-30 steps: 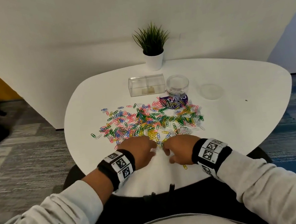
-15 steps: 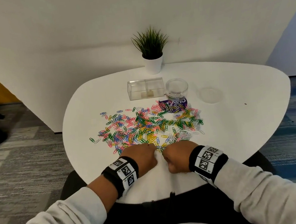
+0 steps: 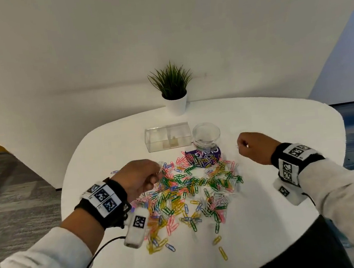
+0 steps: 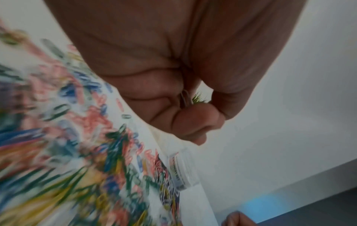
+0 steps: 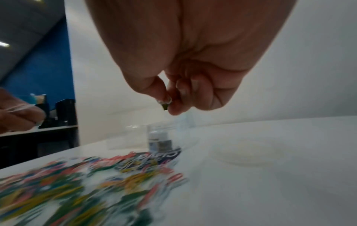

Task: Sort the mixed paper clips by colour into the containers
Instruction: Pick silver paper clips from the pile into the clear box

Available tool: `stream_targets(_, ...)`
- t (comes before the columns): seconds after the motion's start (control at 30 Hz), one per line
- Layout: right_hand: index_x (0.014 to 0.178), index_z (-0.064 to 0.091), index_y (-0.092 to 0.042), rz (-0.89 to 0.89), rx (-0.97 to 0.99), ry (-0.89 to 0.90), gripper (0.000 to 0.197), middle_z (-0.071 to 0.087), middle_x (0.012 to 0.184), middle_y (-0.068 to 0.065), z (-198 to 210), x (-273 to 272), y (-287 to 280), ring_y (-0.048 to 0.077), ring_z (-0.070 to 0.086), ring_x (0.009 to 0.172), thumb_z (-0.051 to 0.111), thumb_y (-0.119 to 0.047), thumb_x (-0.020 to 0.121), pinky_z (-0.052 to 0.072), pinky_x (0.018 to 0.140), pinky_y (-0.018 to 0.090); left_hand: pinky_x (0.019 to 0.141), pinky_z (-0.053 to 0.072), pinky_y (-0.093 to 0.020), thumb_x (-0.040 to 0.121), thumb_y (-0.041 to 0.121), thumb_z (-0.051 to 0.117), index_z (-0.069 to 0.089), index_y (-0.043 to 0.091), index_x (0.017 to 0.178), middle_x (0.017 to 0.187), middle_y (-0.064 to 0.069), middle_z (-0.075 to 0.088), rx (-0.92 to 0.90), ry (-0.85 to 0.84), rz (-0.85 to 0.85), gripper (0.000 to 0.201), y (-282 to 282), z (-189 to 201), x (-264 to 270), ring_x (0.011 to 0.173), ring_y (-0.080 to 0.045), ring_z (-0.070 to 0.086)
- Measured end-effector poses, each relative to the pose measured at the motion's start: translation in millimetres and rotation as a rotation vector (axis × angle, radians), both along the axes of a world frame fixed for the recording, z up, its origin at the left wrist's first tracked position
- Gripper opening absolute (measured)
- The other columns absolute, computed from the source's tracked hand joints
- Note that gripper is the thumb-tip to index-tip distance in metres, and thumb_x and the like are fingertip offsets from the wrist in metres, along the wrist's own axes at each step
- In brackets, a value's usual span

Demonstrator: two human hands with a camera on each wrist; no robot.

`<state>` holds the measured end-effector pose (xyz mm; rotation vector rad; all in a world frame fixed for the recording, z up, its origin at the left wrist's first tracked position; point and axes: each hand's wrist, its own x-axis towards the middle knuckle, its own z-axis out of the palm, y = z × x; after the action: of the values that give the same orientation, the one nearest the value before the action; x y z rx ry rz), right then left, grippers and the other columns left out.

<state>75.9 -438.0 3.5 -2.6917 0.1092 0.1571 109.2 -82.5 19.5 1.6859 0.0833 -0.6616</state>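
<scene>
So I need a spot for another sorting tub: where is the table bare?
Bare: the table right of the paper clips, below the right hand; the far left, beside the clear box. A few stray clips dot the near edge. Crowded: the middle, up to the round jar and plant.

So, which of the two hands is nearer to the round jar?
The right hand. It is raised just right of the round jar, pinching small clips. The left hand is farther, over the left side of the clip pile, also holding clips.
</scene>
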Motion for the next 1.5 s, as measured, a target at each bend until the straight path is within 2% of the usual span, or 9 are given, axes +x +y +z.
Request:
stream_targets(0.27,0.070,0.051,-0.020,-0.110,-0.267,-0.061,0.020,0.058,0.070,-0.002,85.3,-2.3,-86.2,0.019,0.051,0.065,0.066,-0.015,0.082,0.035,0.056,0.032,0.047,0.049,-0.019,0.096,-0.004,0.054,0.066,-0.005,0.106,0.070,-0.011,0.058,0.076,-0.066,-0.151,0.016,-17.0,27.9,61.8,0.052,-0.012,0.051)
stream_targets(0.53,0.081,0.053,-0.020,0.123,-0.388,-0.235,0.008,0.057,0.076,-0.006,198.1,53.4,13.8,0.017,0.050,0.069,0.061,-0.019,0.085,0.034,0.058,0.029,0.046,0.042,-0.019,0.098,0.003,0.046,0.065,0.000,0.093,0.075,-0.010,0.057,0.231,-0.180,-0.079,0.020,-33.2,38.0,100.7,0.056,-0.013,0.047)
stream_targets(0.67,0.107,0.059,-0.016,0.276,-0.475,-0.151,0.017,0.056,0.095,-0.005,174.1,108.9,77.9,0.019,0.050,0.091,0.050,-0.015,0.093,0.035,0.076,0.027,0.050,0.038,-0.022,0.097,0.004,0.050,0.064,-0.001,0.094,0.076,-0.012,0.059,0.237,-0.153,-0.057,0.015,-46.7,40.6,120.8,0.055,-0.015,0.046)
stream_targets(0.8,0.115,0.063,-0.006,0.373,-0.538,0.013,0.026,0.065,0.118,0.008,114.3,149.3,108.2,0.028,0.059,0.109,0.046,-0.010,0.096,0.038,0.078,0.025,0.046,0.041,-0.020,0.096,0.007,0.056,0.064,0.001,0.093,0.070,-0.009,0.056,0.312,-0.216,-0.113,0.011,-65.2,36.3,137.3,0.054,-0.015,0.046)
stream_targets(1.0,0.116,0.065,-0.017,0.358,-0.338,0.084,0.028,0.061,0.123,0.004,53.9,168.4,113.8,0.023,0.056,0.111,0.049,-0.010,0.094,0.040,0.083,0.027,0.051,0.046,-0.018,0.099,0.010,0.053,0.069,0.006,0.100,0.070,-0.004,0.057,0.516,-0.316,-0.256,0.017,-89.3,18.0,161.3,0.058,-0.013,0.050)
stream_targets(1.13,0.127,0.063,-0.019,0.367,-0.299,0.087,0.037,0.063,0.125,0.003,39.6,175.8,121.9,0.023,0.058,0.111,0.050,-0.008,0.093,0.047,0.092,0.031,0.077,0.060,-0.035,0.096,0.011,0.057,0.069,0.000,0.106,0.087,-0.009,0.071,0.679,-0.383,-0.356,0.019,-96.6,7.5,173.6,0.076,-0.022,0.069)
stream_targets(1.23,0.133,0.059,-0.021,0.353,-0.270,0.065,0.042,0.062,0.128,0.001,37.9,179.3,121.4,0.022,0.059,0.114,0.051,-0.007,0.094,0.047,0.096,0.031,0.089,0.057,-0.044,0.092,0.004,0.059,0.066,-0.003,0.114,0.112,-0.021,0.070,0.673,-0.397,-0.359,0.024,-95.9,3.5,178.1,0.100,-0.030,0.070)
stream_targets(1.37,0.127,0.063,-0.016,0.382,-0.261,0.018,0.041,0.063,0.126,0.005,47.0,170.9,117.0,0.025,0.058,0.114,0.046,-0.002,0.092,0.047,0.100,0.037,0.096,0.054,-0.044,0.099,0.002,0.048,0.061,-0.003,0.124,0.122,-0.020,0.065,0.524,-0.348,-0.264,0.029,-92.0,8.7,173.8,0.106,-0.029,0.066)
stream_targets(1.5,0.101,0.066,-0.023,0.288,-0.122,-0.063,0.025,0.065,0.101,-0.005,47.6,132.4,95.7,0.018,0.059,0.098,0.049,-0.008,0.092,0.044,0.083,0.028,0.087,0.055,-0.040,0.095,-0.002,0.050,0.066,0.006,0.113,0.112,-0.016,0.070,0.353,-0.387,-0.259,0.025,-72.8,14.3,140.5,0.096,-0.026,0.068)
